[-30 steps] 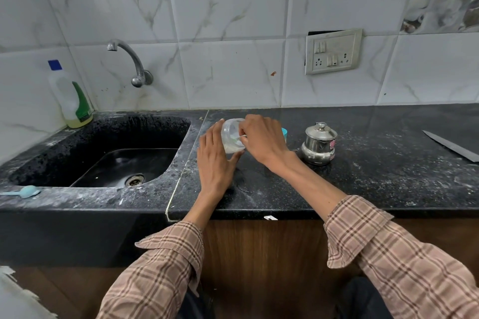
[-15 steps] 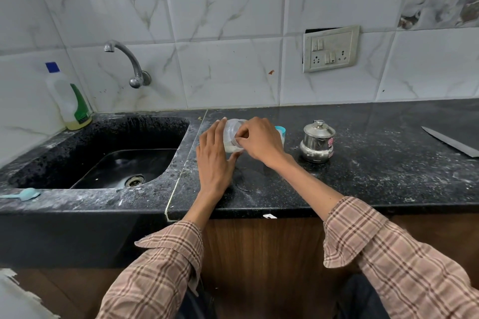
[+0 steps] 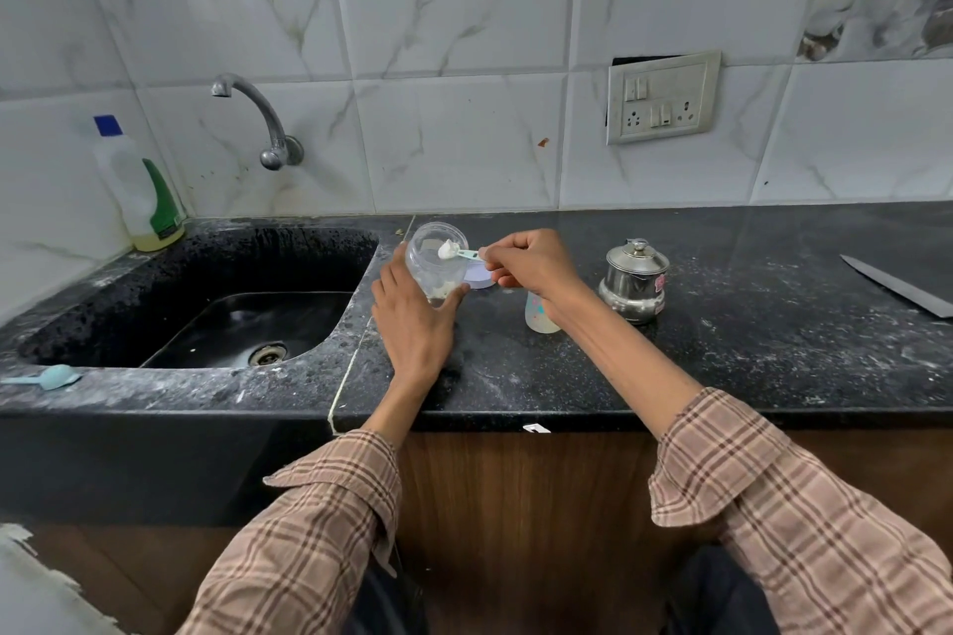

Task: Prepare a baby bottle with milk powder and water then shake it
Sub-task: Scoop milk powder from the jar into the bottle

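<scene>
Scooping milk powder at a dusty black counter

The left hand (image 3: 412, 320) grips a clear tilted jar (image 3: 437, 263) near the counter's (image 3: 722, 351) left end, just beside the sink (image 3: 206, 304). The right hand (image 3: 531, 263) pinches a small scoop (image 3: 456, 250) heaped with white powder at the jar's mouth. The baby bottle (image 3: 539, 312) stands under the right wrist, near a steel pot (image 3: 634, 281). A knife (image 3: 897, 284) lies by the right edge. White marble tiles (image 3: 464, 67) cover the wall.
</scene>
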